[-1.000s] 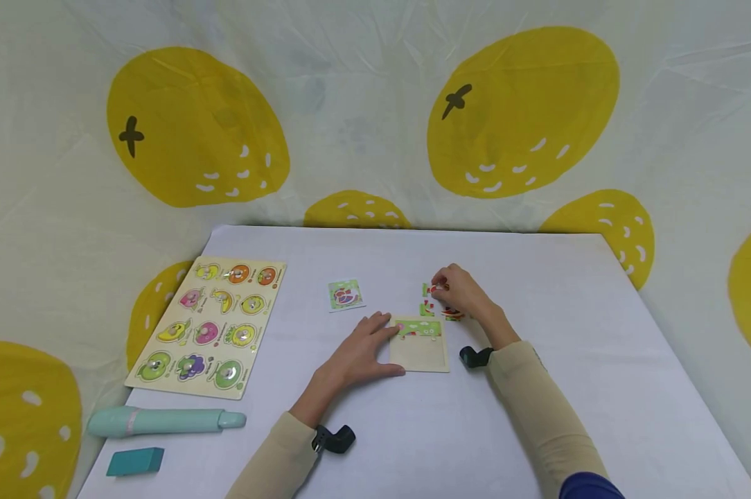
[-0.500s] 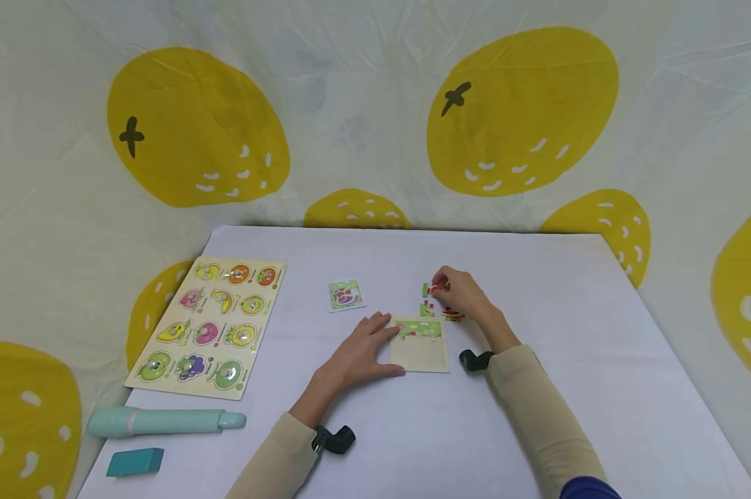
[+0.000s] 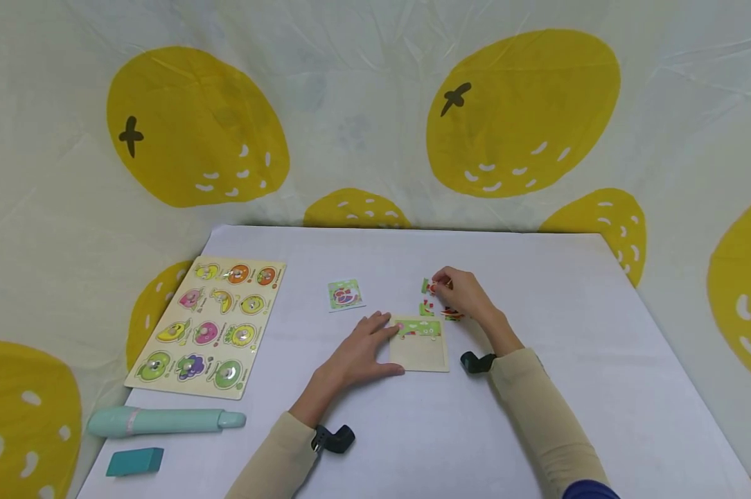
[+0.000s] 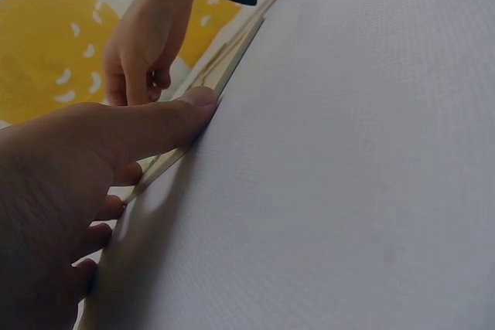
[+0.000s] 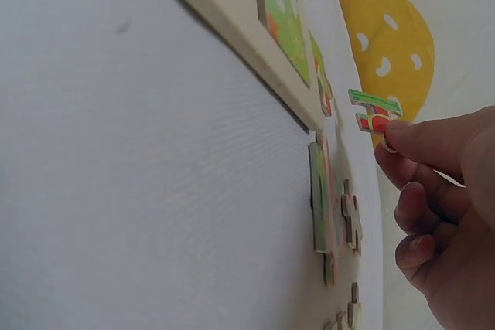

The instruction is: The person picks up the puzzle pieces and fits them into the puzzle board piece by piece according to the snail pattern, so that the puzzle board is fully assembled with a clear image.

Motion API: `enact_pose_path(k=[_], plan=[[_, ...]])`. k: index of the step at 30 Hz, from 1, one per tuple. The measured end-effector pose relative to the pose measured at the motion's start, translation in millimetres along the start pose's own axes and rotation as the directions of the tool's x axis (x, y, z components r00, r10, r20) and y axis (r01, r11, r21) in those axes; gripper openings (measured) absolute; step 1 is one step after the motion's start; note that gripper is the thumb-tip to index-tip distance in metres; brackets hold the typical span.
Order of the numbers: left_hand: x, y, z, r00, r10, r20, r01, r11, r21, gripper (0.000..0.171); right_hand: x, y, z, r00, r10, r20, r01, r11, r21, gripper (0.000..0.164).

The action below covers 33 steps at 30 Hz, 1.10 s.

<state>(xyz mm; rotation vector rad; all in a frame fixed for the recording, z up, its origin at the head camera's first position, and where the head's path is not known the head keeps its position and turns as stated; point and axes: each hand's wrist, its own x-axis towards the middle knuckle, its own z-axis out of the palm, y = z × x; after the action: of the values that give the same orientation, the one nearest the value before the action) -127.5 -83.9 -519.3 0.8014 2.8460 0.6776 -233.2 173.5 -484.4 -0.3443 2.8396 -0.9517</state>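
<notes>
In the head view, my left hand (image 3: 358,355) rests against the left side of a small wooden puzzle tray (image 3: 422,357), fingers straight and spread. Its thumb lies at the tray's near edge, as the left wrist view also shows. Green printed pieces (image 3: 422,328) fill the tray's far strip. My right hand (image 3: 465,292) pinches a red and green puzzle piece (image 5: 371,113) between thumb and fingertips, raised just off the table beyond the tray. Loose puzzle pieces (image 3: 426,309) lie under and beside that hand, some partly hidden by it.
A small picture card (image 3: 345,295) lies left of the tray. Farther left is a large fruit board (image 3: 210,326). A mint-green wand-shaped object (image 3: 170,421) and a teal block (image 3: 135,462) lie near the left edge of the white table (image 3: 537,409).
The piece in my right hand has been raised and turned slightly, with the hand staying near the same spot. My left hand and the tray have not moved.
</notes>
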Motion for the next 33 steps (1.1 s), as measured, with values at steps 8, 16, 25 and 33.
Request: enact_pose_path(k=[8, 16, 25, 33], plan=[[-0.3, -0.2, 0.4, 1.000, 0.014, -0.010, -0.014, 1.000, 0.002, 0.081, -5.5, -4.5, -1.2, 0.999, -0.020, -0.030, 0.020, 1.000, 0.000, 0.021], [-0.1, -0.9, 0.0, 1.000, 0.005, -0.008, -0.005, 1.000, -0.001, 0.081, -14.5, -13.1, -1.9, 1.000, -0.024, -0.015, 0.024, 1.000, 0.019, 0.020], [0.3, -1.2, 0.5, 1.000, 0.003, -0.016, -0.003, 1.000, -0.009, 0.081, -27.5, -23.2, 0.8, 0.997, -0.078, -0.019, 0.079, 0.997, 0.021, 0.018], [0.4, -0.5, -0.2, 1.000, 0.008, -0.019, -0.009, 1.000, -0.012, 0.083, -39.1, -27.1, 8.2, 0.989, -0.148, -0.014, 0.148, 0.989, 0.029, 0.017]])
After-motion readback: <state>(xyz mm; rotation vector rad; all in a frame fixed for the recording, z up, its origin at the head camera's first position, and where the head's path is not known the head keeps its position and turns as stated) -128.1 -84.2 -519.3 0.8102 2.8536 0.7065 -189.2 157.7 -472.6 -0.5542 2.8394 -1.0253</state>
